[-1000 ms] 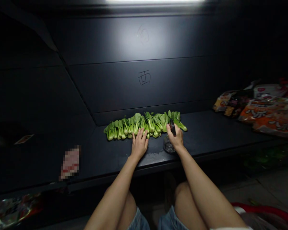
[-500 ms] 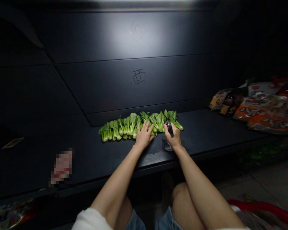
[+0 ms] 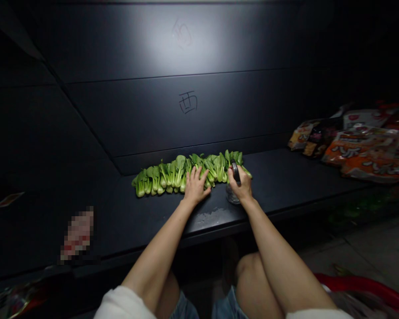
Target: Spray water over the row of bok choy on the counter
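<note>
A long row of bok choy (image 3: 176,173), leaves toward the back panel and pale stems toward me, lies on the dark shelf (image 3: 272,177). My left hand (image 3: 196,185) rests with spread fingers on the stems near the row's middle. Toward the row's right end, my right hand (image 3: 242,184) is wrapped around the neck of a spray bottle (image 3: 233,196). Its head is dark and its clear body stands low over the shelf, partly hidden by the hand. Whether its base touches the shelf I cannot tell.
Wet patches (image 3: 208,216) shine on the shelf's front part. Orange packaged food bags (image 3: 369,150) are piled at the right. A blurred-out picture card (image 3: 78,235) lies at the left. Below right, a red basin rim (image 3: 369,283) shows on the floor.
The view has shifted slightly, so most things sit a little further left. My left hand stays spread on the bok choy, and my right hand still grips the spray bottle.
</note>
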Demonstrator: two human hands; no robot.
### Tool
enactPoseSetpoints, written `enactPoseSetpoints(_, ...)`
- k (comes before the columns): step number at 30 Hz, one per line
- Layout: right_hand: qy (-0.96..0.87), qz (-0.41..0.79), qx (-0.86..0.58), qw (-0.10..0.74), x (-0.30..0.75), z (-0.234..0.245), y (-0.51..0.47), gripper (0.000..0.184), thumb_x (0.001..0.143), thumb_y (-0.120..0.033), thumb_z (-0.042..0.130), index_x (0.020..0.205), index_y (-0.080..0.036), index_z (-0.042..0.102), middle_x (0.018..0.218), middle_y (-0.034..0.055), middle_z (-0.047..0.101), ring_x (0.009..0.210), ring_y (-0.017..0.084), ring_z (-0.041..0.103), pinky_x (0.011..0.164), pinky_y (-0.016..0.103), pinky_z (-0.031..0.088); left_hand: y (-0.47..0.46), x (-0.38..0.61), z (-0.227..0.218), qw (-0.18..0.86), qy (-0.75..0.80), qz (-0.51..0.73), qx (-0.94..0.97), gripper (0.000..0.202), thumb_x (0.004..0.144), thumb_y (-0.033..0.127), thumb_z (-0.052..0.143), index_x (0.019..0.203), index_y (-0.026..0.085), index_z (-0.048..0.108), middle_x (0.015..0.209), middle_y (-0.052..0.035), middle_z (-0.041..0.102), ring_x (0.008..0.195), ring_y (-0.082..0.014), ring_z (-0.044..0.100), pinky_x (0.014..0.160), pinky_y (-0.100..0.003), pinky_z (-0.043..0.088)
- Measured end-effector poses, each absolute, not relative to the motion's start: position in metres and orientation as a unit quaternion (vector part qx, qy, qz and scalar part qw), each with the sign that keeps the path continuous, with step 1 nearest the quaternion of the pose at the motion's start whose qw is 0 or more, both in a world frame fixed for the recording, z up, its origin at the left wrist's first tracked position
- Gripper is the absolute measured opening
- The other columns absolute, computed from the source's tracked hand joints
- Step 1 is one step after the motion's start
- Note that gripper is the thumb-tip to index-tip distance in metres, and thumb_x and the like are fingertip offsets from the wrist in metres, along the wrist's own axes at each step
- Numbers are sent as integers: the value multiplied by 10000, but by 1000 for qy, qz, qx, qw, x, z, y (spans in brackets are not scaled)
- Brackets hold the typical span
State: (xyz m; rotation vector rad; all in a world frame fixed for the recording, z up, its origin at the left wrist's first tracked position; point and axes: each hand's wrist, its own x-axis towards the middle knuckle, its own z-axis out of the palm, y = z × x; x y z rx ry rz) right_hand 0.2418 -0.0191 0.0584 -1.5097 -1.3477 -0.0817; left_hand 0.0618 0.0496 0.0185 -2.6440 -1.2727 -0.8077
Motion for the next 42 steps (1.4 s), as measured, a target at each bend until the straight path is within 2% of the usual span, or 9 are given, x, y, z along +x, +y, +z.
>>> enactPoseSetpoints(3,-564,-23,-634,529,247,59,-19,303,881,-423,425,840,-189,613,786,106,682,727,225,630,691,310,449,51,76,23,51,-372,-230,-898,752,775,220,635,1476,243,363,1584,-128,296,1478,-346,195,1175,-621,136)
enactPoseSetpoints(7,-545,7,-645,537,254,57,-20,342,871,-455,441,891,-178,641,791,104,697,731,227,642,677,303,455,54,96,28,47,-334,-187,-923,593,826,278,599,1401,236,460,1514,-130,422,1440,-302,308,1189,-603,109)
enactPoseSetpoints(13,-539,29,-639,548,258,54,-20,331,865,-456,470,903,-182,650,782,89,703,725,222,651,676,298,464,52,110,34,107,-400,-190,-890,454,809,502,650,1144,201,599,1245,-125,603,1236,-296,498,1158,-559,223)
enactPoseSetpoints(17,-544,29,-624,560,259,53,-19,309,862,-442,481,911,-185,645,816,93,708,764,230,664,706,306,472,52,119,39,124,-436,-180,-873,381,831,481,622,1062,177,622,1142,-131,627,1130,-302,538,1121,-555,271)
enactPoseSetpoints(23,-547,34,-621,560,260,53,-20,285,866,-430,487,901,-192,640,792,84,700,751,228,654,694,304,466,58,124,48,105,-486,-196,-845,315,926,293,459,1170,144,593,1046,-125,667,1022,-276,598,1079,-511,319)
enactPoseSetpoints(27,-549,35,-623,556,259,54,-20,277,866,-422,488,902,-193,640,818,92,704,750,229,650,702,311,467,61,118,51,110,-464,-185,-859,417,941,271,441,1354,273,498,1203,-109,617,1076,-263,577,1047,-496,344)
enactPoseSetpoints(31,-546,44,-625,557,259,54,-21,280,864,-429,487,906,-196,638,818,94,706,760,233,656,703,312,468,62,115,49,112,-442,-164,-875,348,938,272,445,1246,276,606,1226,-108,602,1125,-275,537,1014,-486,369)
enactPoseSetpoints(35,-543,43,-632,551,259,54,-22,287,857,-434,485,910,-197,637,805,92,702,746,233,656,697,314,468,65,113,48,101,-421,-174,-885,376,908,327,516,1255,208,597,1145,-128,627,1125,-289,520,1001,-485,379)
enactPoseSetpoints(42,-540,36,-632,555,259,54,-20,292,846,-437,486,902,-198,644,813,93,710,756,236,662,698,313,473,66,114,47,44,-416,-259,-871,301,941,365,498,1168,232,645,1042,-85,679,1068,-240,541,959,-413,416)
